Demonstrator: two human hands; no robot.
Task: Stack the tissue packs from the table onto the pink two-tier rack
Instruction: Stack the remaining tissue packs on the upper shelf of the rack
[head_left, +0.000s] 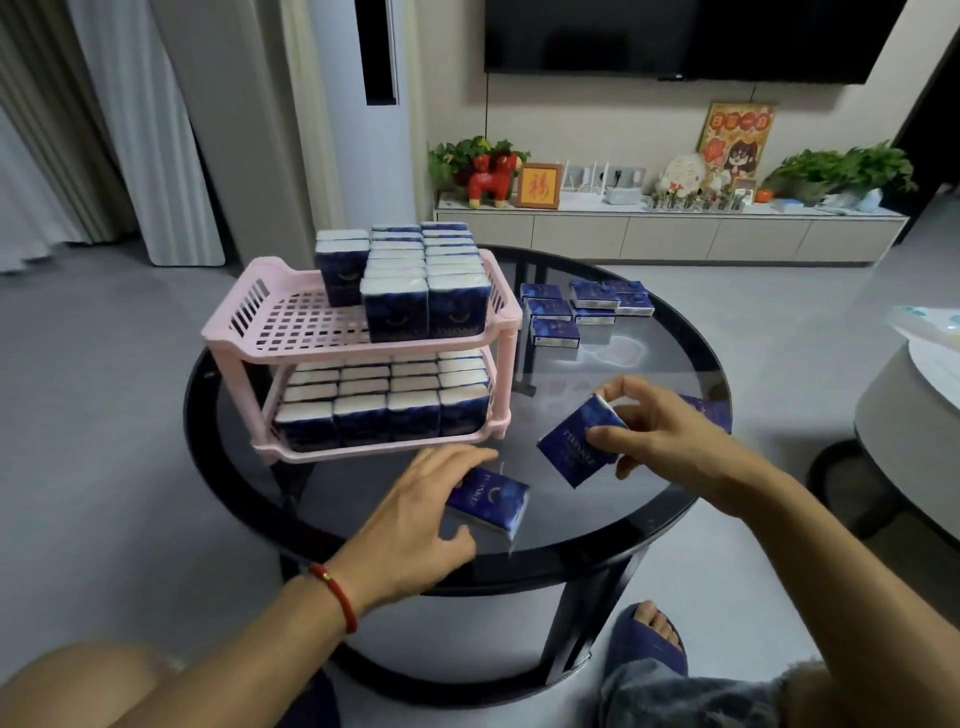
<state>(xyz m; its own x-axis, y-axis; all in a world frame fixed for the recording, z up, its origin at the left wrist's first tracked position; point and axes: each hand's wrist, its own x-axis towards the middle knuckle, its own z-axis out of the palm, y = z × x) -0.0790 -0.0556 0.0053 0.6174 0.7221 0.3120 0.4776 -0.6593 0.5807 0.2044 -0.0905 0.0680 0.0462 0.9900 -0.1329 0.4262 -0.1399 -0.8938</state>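
Observation:
The pink two-tier rack (244, 317) stands on the left of a round dark glass table (597, 525). Its lower tier is filled with upright blue tissue packs (384, 410). The right half of the upper tier holds several more packs (415, 275); the left half is bare. My left hand (415, 514) grips a blue pack (493, 501) near the table's front. My right hand (660, 431) holds another blue pack (576, 441), tilted above the glass. Several loose packs (576, 306) lie flat at the table's far side.
A grey stool or pouf with a white item on top (914, 410) stands to the right. Behind the table are a low TV cabinet (670, 234) with ornaments and plants, and a tall white air conditioner (363, 130). My knees and slippered foot sit below the table's front edge.

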